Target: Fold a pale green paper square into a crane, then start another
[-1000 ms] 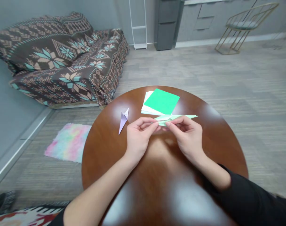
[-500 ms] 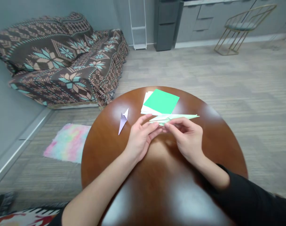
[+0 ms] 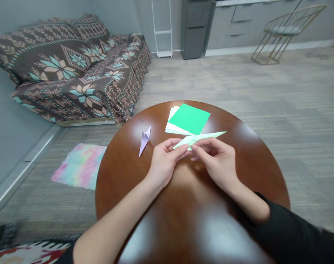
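Note:
Between both hands is a pale green piece of folded paper (image 3: pixel 204 136), long and narrow, with a pointed tip reaching to the right. My left hand (image 3: pixel 166 160) pinches its left part, thumb on the near side and fingers behind. Thumb and forefinger of my right hand (image 3: pixel 219 157) grip its lower middle, close to the left thumb. The fingers cover part of the folds. Just beyond the hands lies a bright green square sheet (image 3: pixel 189 118) on top of white sheets (image 3: pixel 171 126). A folded purple paper piece (image 3: pixel 144 141) rests to the left of my left hand.
The round brown wooden table (image 3: pixel 123 176) carries all the paper. A sofa (image 3: pixel 81 73) with a patterned cover stands at the back left, a pastel fluffy mat (image 3: pixel 77 167) on the floor left of the table. A gold-framed chair (image 3: pixel 284 31) is at the far right.
The folded green paper has tilted, its right tip now higher and a little further left. The left fingers have curled in closer around it. Both hands stay in nearly the same place.

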Tool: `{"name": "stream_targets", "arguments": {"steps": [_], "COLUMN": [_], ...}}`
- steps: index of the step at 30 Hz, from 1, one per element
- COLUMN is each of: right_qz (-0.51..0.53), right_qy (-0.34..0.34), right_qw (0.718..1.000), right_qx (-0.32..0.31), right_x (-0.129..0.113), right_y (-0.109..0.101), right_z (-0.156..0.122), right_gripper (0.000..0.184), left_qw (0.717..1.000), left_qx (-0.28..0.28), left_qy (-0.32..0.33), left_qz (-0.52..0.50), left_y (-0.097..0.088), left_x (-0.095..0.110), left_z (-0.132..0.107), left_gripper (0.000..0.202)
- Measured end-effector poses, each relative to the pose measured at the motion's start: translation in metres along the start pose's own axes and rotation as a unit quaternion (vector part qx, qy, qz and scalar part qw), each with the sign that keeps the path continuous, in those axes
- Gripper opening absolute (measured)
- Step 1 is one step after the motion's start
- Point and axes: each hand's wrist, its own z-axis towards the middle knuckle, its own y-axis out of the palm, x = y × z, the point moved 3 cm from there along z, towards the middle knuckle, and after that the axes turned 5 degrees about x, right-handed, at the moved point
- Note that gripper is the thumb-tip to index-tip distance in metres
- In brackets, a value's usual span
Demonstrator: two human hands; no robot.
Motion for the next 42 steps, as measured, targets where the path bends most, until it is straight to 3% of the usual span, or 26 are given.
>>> {"name": "stream_targets", "arguments": {"steps": [9, 19, 26, 33, 37, 42], "right_qz": [-0.011, 0.06, 0.019, 0.043, 0.062, 0.055], "right_qy": [-0.014, -0.026, -0.03, 0.024, 0.044, 0.027], "right_qw": [1.0, 0.997, 0.999, 0.999, 0.997, 0.998], "right_qx": [0.026, 0.052, 0.026, 0.015, 0.008, 0.012], "right_x": [-0.003, -0.009, -0.006, -0.004, -0.007, -0.011], "right_y": [0.0, 0.004, 0.003, 0.002, 0.002, 0.0], "right_z": [0.0, -0.004, -0.005, -0.004, -0.001, 0.0], "right_gripper": [0.012, 0.037, 0.015, 0.014, 0.017, 0.016], "left_qw": [0.995, 0.989, 0.984, 0.97, 0.944, 0.955], "left_qx": [0.011, 0.03, 0.043, 0.04, 0.04, 0.026], "left_qy": [0.044, 0.098, 0.117, 0.182, 0.227, 0.193], "left_qz": [0.084, 0.102, 0.13, 0.156, 0.237, 0.223], "left_y": [-0.002, 0.0, -0.003, 0.004, 0.005, 0.003], "left_x": [-0.002, 0.001, 0.005, 0.013, 0.014, 0.014], "left_z": [0.001, -0.002, -0.002, -0.013, -0.016, -0.013], "left_gripper": [0.026, 0.026, 0.025, 0.032, 0.009, 0.013]}}
